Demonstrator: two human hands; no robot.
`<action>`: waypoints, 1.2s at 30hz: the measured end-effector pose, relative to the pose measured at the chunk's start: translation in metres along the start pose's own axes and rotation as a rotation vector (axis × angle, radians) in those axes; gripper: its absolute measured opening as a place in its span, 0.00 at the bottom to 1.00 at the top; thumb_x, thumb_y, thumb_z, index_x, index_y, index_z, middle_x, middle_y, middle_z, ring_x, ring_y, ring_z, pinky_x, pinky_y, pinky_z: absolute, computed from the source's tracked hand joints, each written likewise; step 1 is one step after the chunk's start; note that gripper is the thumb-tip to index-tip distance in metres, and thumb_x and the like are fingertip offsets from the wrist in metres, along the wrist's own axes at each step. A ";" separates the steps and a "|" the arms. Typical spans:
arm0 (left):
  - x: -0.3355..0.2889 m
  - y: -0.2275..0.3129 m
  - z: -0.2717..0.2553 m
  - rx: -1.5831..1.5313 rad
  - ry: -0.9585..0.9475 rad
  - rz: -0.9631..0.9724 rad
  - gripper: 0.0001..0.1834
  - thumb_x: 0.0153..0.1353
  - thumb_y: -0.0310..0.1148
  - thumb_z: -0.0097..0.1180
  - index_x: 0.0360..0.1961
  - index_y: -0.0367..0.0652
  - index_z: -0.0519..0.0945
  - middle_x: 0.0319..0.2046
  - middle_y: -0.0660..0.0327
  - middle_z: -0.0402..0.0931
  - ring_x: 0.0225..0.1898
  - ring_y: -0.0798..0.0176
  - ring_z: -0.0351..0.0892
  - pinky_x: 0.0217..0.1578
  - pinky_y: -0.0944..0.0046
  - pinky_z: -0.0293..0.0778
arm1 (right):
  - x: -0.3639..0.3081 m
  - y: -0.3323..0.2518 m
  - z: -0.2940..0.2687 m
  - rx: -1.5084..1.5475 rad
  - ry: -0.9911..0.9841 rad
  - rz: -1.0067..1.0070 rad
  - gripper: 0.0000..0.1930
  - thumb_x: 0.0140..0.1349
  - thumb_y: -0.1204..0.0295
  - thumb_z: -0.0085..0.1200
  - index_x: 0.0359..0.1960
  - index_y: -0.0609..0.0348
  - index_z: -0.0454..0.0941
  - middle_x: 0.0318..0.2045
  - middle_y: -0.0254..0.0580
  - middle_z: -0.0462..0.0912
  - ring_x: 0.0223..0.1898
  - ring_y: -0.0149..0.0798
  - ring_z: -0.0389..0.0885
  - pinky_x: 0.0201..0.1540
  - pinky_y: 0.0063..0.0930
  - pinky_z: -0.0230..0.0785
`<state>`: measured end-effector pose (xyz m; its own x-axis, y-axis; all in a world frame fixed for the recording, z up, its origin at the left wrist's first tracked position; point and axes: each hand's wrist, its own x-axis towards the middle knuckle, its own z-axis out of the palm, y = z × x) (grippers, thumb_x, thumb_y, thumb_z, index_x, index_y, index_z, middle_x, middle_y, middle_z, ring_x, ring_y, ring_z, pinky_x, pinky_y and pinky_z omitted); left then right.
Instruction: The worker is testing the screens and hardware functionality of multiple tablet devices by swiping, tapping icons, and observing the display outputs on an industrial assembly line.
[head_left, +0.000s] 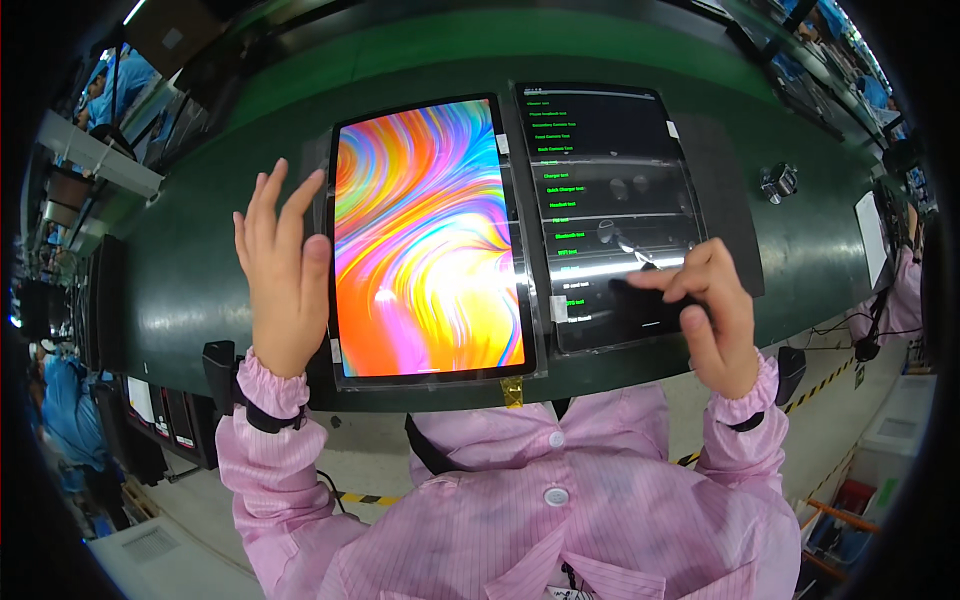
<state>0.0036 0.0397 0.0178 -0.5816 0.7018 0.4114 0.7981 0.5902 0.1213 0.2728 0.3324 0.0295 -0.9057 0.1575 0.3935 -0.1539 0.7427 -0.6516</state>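
Note:
Two tablets lie side by side on a dark green table (210, 290). The left tablet (430, 240) glows with a swirling, many-coloured picture. Green lines of text on black fill the screen of the right tablet (620, 215), which has a glossy clear film over it. Beside the left tablet's left edge is my left hand (280, 265), its fingers spread and nothing in it. My right hand (715, 310) is over the lower right of the right tablet, index finger stretched toward the screen and the other fingers loosely bent. Whether the fingertip touches the glass I cannot tell.
A small metal object (778, 183) sits on the table to the right. Farther right is a white sheet (873, 240) near dark cables. A dark flat mat (730, 210) lies partly under the right tablet. Other people in blue and pink clothing are at both sides.

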 end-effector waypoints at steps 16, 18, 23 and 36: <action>-0.047 0.016 -0.035 -0.300 -0.012 0.107 0.39 0.72 0.62 0.23 0.45 0.51 0.88 0.66 0.46 0.66 0.71 0.40 0.56 0.70 0.37 0.40 | -0.012 0.000 0.001 -0.084 0.129 -0.013 0.14 0.71 0.62 0.46 0.36 0.61 0.70 0.43 0.48 0.87 0.39 0.39 0.63 0.45 0.32 0.63; -0.051 0.018 -0.037 -0.283 -0.022 0.068 0.44 0.73 0.63 0.17 0.42 0.46 0.88 0.64 0.42 0.68 0.71 0.37 0.57 0.70 0.36 0.42 | -0.020 -0.002 0.001 -0.055 0.127 0.070 0.14 0.73 0.61 0.40 0.36 0.59 0.68 0.43 0.47 0.86 0.41 0.38 0.63 0.50 0.36 0.59; -0.067 0.014 -0.036 -0.280 -0.021 0.031 0.45 0.72 0.63 0.16 0.42 0.48 0.89 0.64 0.43 0.68 0.71 0.38 0.56 0.70 0.37 0.40 | -0.030 0.007 0.002 -0.022 0.173 0.079 0.14 0.73 0.61 0.42 0.36 0.60 0.67 0.42 0.49 0.86 0.40 0.38 0.61 0.46 0.31 0.60; -0.077 0.006 -0.026 -0.404 0.046 -0.080 0.49 0.70 0.67 0.11 0.53 0.46 0.84 0.68 0.45 0.62 0.71 0.39 0.54 0.70 0.41 0.46 | -0.037 0.001 0.003 -0.076 0.234 0.084 0.17 0.75 0.57 0.39 0.35 0.59 0.67 0.42 0.45 0.86 0.40 0.38 0.61 0.48 0.35 0.59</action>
<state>0.0573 -0.0210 0.0108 -0.6441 0.6359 0.4251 0.7535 0.4317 0.4959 0.3051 0.3260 0.0123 -0.7969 0.3602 0.4849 -0.0442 0.7659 -0.6415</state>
